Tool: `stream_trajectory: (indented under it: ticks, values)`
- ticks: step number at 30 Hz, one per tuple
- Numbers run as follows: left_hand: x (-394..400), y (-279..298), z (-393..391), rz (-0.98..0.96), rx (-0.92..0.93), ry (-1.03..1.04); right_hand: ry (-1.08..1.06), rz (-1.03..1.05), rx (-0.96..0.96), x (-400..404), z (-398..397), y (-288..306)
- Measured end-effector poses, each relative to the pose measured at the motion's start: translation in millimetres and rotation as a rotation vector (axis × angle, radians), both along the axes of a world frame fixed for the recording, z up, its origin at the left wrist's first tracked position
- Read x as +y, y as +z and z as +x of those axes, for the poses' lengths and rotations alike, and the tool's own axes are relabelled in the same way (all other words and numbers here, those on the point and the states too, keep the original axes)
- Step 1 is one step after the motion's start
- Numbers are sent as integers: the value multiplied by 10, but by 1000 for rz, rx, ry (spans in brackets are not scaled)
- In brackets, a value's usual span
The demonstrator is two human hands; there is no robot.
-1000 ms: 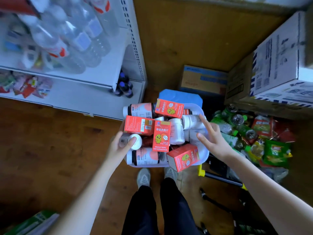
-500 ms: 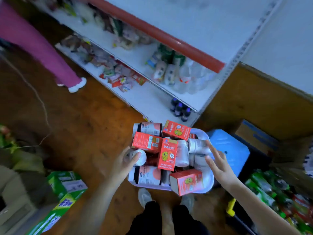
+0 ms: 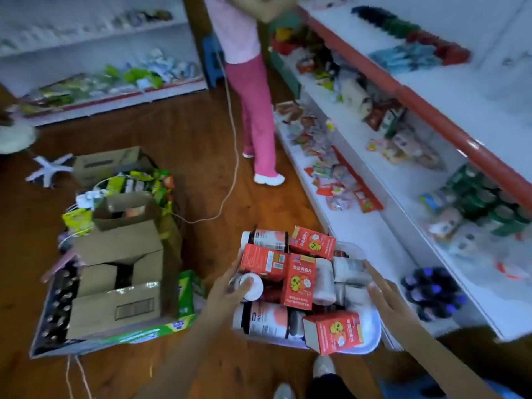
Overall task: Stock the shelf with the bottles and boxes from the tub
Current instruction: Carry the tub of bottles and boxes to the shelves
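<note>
A white tub (image 3: pixel 371 338) is held above the wooden floor, piled with red boxes (image 3: pixel 298 280) and pink-labelled bottles (image 3: pixel 264 318). My left hand (image 3: pixel 227 295) grips the tub's left side, its thumb lying over a white-capped bottle (image 3: pixel 253 287). On the tub's right side my right hand (image 3: pixel 388 300) rests with straight, spread fingers against the rim and the pale bottles there. A red box (image 3: pixel 331 331) leans at the near right corner. The white shelf (image 3: pixel 359 226) runs along the right, close to the tub.
A person in pink trousers (image 3: pixel 256 110) stands in the aisle ahead by the shelf. Open cardboard boxes (image 3: pixel 115 263) with snack bags stand on the floor to the left. A cable (image 3: pixel 230 156) trails across the floor. Dark bottles (image 3: pixel 431 292) stand on the bottom shelf.
The view has swung left from the corner to the aisle, and the tub has come along with it. Both hands keep their places on the tub.
</note>
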State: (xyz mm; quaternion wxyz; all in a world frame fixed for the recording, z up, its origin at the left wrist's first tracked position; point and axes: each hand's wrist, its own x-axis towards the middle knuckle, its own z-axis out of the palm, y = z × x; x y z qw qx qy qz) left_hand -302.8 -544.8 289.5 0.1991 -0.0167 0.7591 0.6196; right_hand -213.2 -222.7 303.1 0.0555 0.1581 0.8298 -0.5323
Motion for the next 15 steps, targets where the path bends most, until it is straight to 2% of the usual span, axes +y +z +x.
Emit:
stream_trajectory:
  ticks: [7,11,15]
  values:
    - [-569,-50,-837,-9,-66,239,304,-130,13,-285,-1614,-189]
    - [-774,-44,-1391,-11,-94,366,384,-168,-25,-534,-2605,-34]
    - [-944,8,-1956,-7,-101,430,454,-88,-35,-662,-3545,-170]
